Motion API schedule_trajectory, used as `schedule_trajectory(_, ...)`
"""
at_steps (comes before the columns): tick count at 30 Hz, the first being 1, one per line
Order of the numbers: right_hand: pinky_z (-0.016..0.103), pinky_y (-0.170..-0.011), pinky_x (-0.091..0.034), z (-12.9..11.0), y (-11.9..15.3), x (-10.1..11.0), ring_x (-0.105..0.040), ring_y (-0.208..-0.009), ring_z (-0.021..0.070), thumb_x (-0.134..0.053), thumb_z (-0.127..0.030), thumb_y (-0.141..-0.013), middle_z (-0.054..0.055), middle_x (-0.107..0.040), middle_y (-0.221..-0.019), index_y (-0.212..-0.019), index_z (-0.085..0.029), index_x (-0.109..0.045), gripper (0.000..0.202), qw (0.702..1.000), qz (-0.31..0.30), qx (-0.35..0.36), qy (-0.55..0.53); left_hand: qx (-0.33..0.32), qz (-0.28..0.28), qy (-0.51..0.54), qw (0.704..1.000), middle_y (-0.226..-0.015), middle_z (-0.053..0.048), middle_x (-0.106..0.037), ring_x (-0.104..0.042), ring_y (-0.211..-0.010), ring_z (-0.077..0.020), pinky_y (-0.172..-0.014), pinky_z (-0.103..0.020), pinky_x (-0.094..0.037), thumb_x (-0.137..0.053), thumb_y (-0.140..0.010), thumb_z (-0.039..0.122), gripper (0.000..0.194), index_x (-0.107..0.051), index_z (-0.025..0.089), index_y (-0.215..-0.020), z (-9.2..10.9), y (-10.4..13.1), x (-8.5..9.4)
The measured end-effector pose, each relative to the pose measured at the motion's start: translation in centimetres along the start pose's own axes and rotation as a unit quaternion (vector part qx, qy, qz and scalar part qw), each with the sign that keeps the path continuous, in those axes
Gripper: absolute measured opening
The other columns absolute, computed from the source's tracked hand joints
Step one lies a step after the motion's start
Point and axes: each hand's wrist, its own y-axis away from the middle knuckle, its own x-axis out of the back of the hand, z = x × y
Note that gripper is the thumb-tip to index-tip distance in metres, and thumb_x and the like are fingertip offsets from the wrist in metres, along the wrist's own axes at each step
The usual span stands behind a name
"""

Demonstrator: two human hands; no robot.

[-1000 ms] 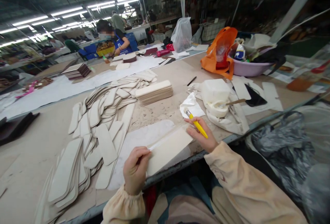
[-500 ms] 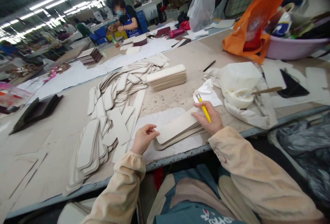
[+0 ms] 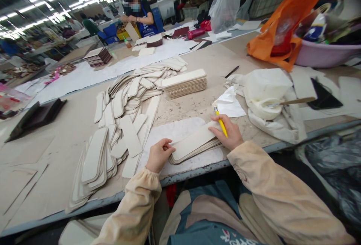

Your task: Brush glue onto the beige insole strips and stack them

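In front of me a small fanned stack of off-white, round-cornered strips point(image 3: 193, 142) lies on a white sheet near the table edge. My left hand point(image 3: 160, 155) is closed, thumb and forefinger pinching the left end of the top strip. At the other end, my right hand point(image 3: 229, 131) grips a yellow-handled brush point(image 3: 222, 126), its metal collar pointing up and away. The right thumb also rests on the top strip's far end. A neat pile of the same strips point(image 3: 184, 84) stands beyond, and many loose strips point(image 3: 96, 155) spread in overlapping rows to the left.
A white tub point(image 3: 266, 94) holding pale paste and a wooden stick stands at right, beside a crumpled white cloth. Farther back are an orange bag point(image 3: 282, 31) and a lilac basin point(image 3: 324, 54). A dark folded piece point(image 3: 36, 117) lies left. A co-worker point(image 3: 139, 12) sits across the table.
The whole view has shifted slightly. My hands stay at both ends of the top strip, with the brush still in the right. The co-worker across now holds up a light flat piece.
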Motion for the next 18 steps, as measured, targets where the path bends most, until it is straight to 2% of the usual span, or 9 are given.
schedule_trajectory(10, 0.040, -0.080, -0.050, 0.3, 0.3, -0.3, -0.066, -0.091, 0.0278, -0.061, -0.028, -0.082, 0.008, -0.067, -0.111, -0.111, -0.022, -0.051, 0.031, 0.998, -0.029, 0.010, 0.058, -0.013, -0.005, -0.050, 0.999, -0.067, 0.004, -0.062, -0.058, -0.060, -0.0126, -0.061, -0.026, -0.046, -0.065, -0.067, 0.032, 0.030, -0.064, 0.018, -0.094, 0.0, 0.0, 0.1)
schedule_trajectory(15, 0.041, -0.088, -0.048, 0.6, 0.4, -0.3, -0.061, -0.103, 0.0282, -0.060, -0.023, -0.082, 0.011, -0.066, -0.109, -0.107, -0.020, -0.055, 0.026, 0.993, -0.021, 0.061, 0.103, -0.030, -0.004, -0.082, 0.996, -0.073, 0.000, -0.064, -0.061, -0.066, -0.0157, -0.068, -0.030, -0.049, -0.065, -0.067, 0.035, 0.032, -0.066, 0.017, -0.094, -0.4, -0.1, 0.2)
schedule_trajectory(18, 0.048, -0.099, -0.039, -0.3, 1.0, -0.1, -0.052, -0.118, 0.0297, -0.058, -0.019, -0.084, 0.010, -0.067, -0.109, -0.103, -0.021, -0.058, 0.020, 0.983, -0.012, 0.098, 0.154, -0.056, -0.003, -0.134, 0.989, -0.079, -0.002, -0.066, -0.062, -0.071, -0.0178, -0.072, -0.033, -0.050, -0.063, -0.069, 0.040, 0.035, -0.067, 0.018, -0.096, -0.8, -0.2, 0.5)
